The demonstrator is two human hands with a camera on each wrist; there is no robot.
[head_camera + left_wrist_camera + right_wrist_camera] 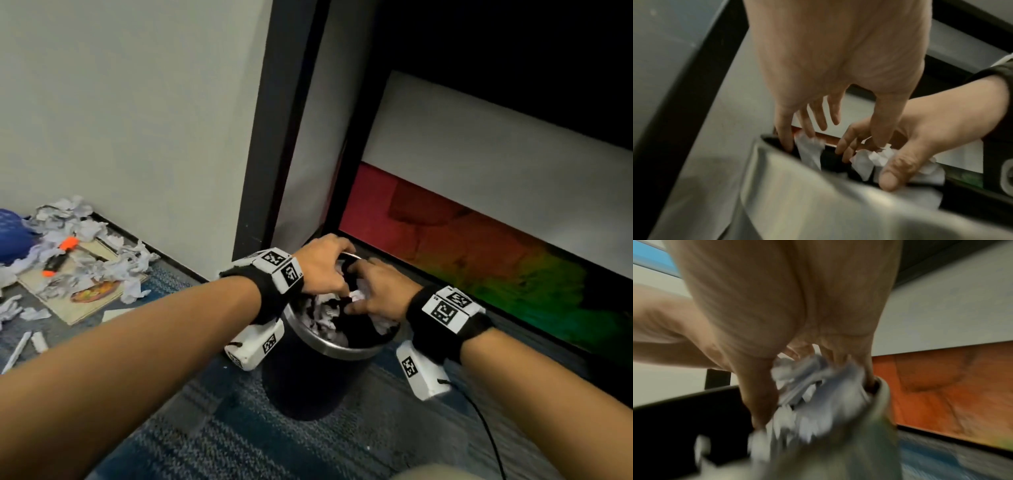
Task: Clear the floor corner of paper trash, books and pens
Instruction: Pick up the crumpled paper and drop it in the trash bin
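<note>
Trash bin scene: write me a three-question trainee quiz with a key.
1. True or false: both hands are at the mouth of the trash bin.
2. What lies in the bin under the right hand? A) crumpled paper B) pens C) a book
3. Fill in: the book on the carpet near the wall is partly covered by ____.

Key: 1 true; the left hand is there too. 2 A, crumpled paper. 3 paper scraps.

Bare forearms; each wrist wears a black strap [445,318] carrying white camera blocks [423,373] printed with black square markers.
</note>
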